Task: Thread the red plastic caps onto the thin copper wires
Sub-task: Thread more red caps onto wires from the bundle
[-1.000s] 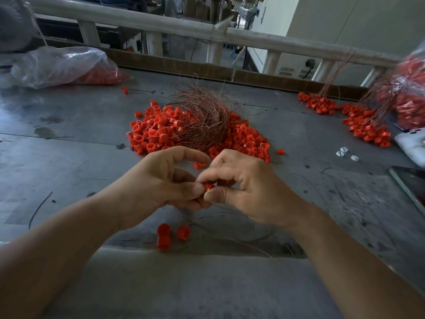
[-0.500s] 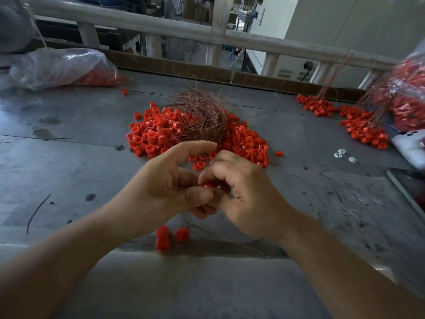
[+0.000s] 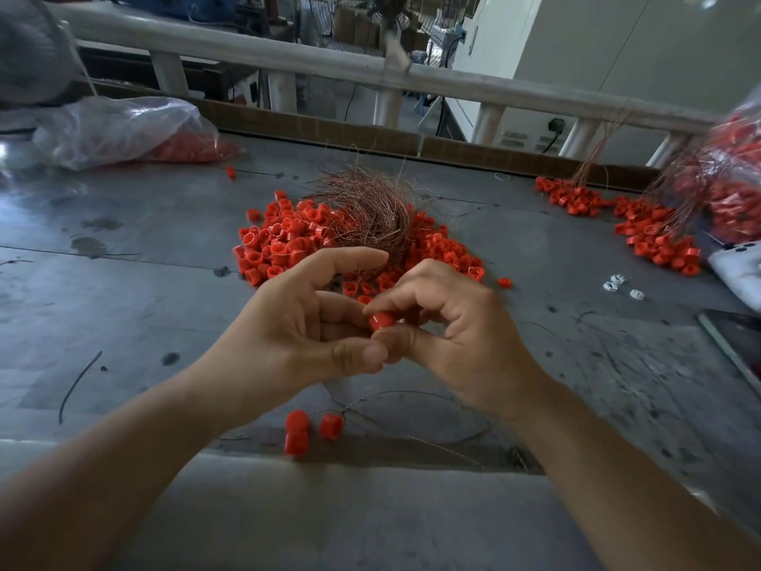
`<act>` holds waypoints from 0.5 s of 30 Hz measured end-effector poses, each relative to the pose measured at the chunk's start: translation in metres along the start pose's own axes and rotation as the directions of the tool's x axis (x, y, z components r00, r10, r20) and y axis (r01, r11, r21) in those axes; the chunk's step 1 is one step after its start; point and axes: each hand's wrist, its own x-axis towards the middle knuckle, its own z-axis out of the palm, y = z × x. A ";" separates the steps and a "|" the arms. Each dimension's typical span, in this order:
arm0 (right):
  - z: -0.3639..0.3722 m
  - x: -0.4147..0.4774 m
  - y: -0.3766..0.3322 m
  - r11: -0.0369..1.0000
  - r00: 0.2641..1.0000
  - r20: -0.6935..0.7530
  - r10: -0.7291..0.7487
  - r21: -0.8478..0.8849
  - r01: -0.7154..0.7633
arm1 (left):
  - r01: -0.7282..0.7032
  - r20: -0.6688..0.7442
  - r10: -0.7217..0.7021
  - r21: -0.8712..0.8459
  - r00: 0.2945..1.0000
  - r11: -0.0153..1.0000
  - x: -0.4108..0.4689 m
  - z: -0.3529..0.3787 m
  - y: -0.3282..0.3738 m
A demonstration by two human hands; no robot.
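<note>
My right hand [image 3: 461,340] pinches a red plastic cap [image 3: 382,321] between thumb and forefinger over the near part of the grey table [image 3: 123,307]. My left hand [image 3: 296,327] meets it from the left, thumb tip pressed against my right thumb just below the cap, forefinger arched above. A thin copper wire [image 3: 395,395] trails below the hands to three red caps [image 3: 306,430] near the table's front edge. Whether my left fingers hold the wire is hidden. Behind the hands lies a pile of loose red caps [image 3: 280,245] with a tangle of copper wires [image 3: 370,212] on top.
Threaded caps with wires [image 3: 642,224] lie at the far right beside a bag of caps [image 3: 733,191]. A clear plastic bag [image 3: 123,129] sits far left. Small white pieces [image 3: 617,284] and a white object [image 3: 741,269] lie at right. A railing [image 3: 370,72] borders the back.
The hands rose slightly and the cap turned out into plain view between my right thumb and forefinger. My left forefinger lifted higher over the hands.
</note>
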 end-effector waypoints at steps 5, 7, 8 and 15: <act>-0.004 0.001 0.000 0.998 1.000 0.021 0.010 0.063 -0.011 | 0.013 -0.023 -0.014 -0.075 1.000 0.997 0.001 -0.001 0.001; -0.003 0.000 0.001 0.999 1.000 0.028 0.000 0.053 -0.001 | 0.030 -0.060 -0.034 -0.064 0.998 0.997 0.002 -0.002 0.000; -0.003 0.000 0.001 0.999 0.999 0.036 -0.005 0.044 0.003 | 0.042 -0.079 -0.045 -0.043 0.996 0.998 0.002 -0.002 0.000; -0.002 0.000 0.006 0.992 0.987 0.146 0.067 0.095 -0.082 | 0.083 -0.127 -0.082 0.000 0.988 0.997 0.004 0.000 -0.001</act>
